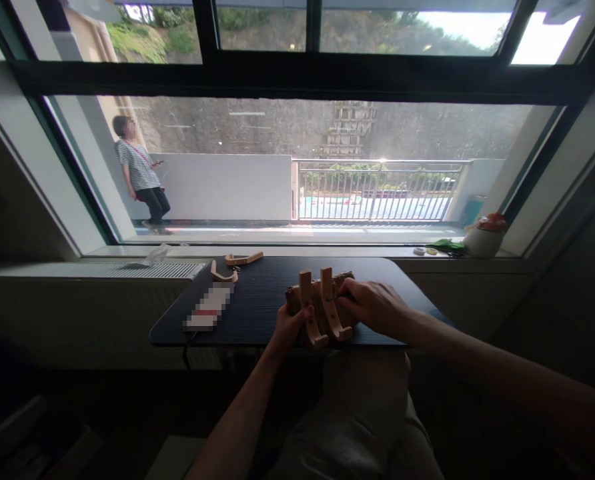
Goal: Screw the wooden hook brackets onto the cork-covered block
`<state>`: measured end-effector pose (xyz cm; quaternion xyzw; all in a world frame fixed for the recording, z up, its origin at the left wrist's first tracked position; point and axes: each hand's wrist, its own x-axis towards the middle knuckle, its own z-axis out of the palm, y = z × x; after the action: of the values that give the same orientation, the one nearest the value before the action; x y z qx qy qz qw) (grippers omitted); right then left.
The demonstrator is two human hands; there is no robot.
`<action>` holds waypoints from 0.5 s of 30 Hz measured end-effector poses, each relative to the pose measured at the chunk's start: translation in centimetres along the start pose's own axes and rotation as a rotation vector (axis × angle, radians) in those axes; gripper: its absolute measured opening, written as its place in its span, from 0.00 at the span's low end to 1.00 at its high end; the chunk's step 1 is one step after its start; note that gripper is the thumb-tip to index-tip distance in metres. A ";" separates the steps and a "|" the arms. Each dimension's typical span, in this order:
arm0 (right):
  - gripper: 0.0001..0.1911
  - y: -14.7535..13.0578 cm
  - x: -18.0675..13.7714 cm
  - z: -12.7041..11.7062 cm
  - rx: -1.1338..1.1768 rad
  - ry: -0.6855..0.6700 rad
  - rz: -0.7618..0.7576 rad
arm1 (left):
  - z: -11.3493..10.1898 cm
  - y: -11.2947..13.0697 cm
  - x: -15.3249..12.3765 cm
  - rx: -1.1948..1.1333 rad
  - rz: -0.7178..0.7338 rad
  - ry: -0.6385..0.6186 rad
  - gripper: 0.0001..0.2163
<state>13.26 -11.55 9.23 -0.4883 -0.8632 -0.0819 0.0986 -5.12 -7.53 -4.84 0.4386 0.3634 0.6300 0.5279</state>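
Observation:
Over the front edge of the dark table (262, 300), my left hand (288, 327) grips a rough brown wooden board (316, 291) from its left side, the thumb lying against a pale wooden hook (306, 290). A second, similar wooden hook (330, 310) lies across the board beside the first, both with their curved ends toward me. My right hand (372, 301) is closed at the board's right side, fingers pinched close to the second hook. What sits between those fingers is too small and dark to make out.
Two more wooden hooks, one nearer (223, 275) and one farther (245, 259), lie at the table's back left, with small dark metal bits (236, 269) beside them. A blurred-out flat item (207, 310) lies at left. A white pot (485, 240) stands on the windowsill. Outside, a person (140, 167) leans.

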 end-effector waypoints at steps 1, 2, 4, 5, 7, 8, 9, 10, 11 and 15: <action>0.12 0.1 -0.2 0.2 0.036 0.010 0.051 | 0.0 -0.1 0.0 -0.001 0.000 0.000 0.20; 0.12 0.2 -0.3 0.2 0.059 0.014 0.079 | 0.0 -0.1 0.0 -0.004 -0.003 0.002 0.21; 0.13 0.2 -0.4 -0.1 0.067 -0.003 0.081 | 0.0 -0.1 0.0 -0.016 -0.009 -0.005 0.21; 0.12 0.2 -0.4 -0.5 0.056 -0.009 0.060 | 0.0 -0.1 0.0 -0.029 -0.010 -0.005 0.21; 0.11 0.0 -0.2 -1.5 0.014 -0.007 -0.017 | -0.1 0.0 0.0 -0.058 -0.006 -0.041 0.21; 0.10 -0.1 -0.1 -1.9 -0.017 -0.002 -0.064 | -0.1 0.0 0.1 -0.070 -0.004 -0.064 0.20; 0.09 -0.2 0.0 -2.3 -0.053 0.006 -0.119 | -0.2 0.0 0.1 -0.076 -0.004 -0.076 0.20; 0.08 -0.3 0.1 -2.5 -0.095 0.016 -0.183 | -0.2 0.0 0.2 -0.081 -0.004 -0.083 0.20; 0.07 -0.4 0.2 -2.5 -0.141 0.030 -0.249 | -0.3 0.0 0.2 -0.082 -0.006 -0.091 0.19; 0.09 -0.4 0.5 -1.0 -0.265 0.092 -0.450 | -0.3 -0.1 0.2 -0.082 -0.030 -0.091 0.19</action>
<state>12.71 -11.58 10.28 -0.2885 -0.9264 -0.2362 0.0522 -5.39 -7.30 -4.96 0.4393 0.3194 0.6156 0.5710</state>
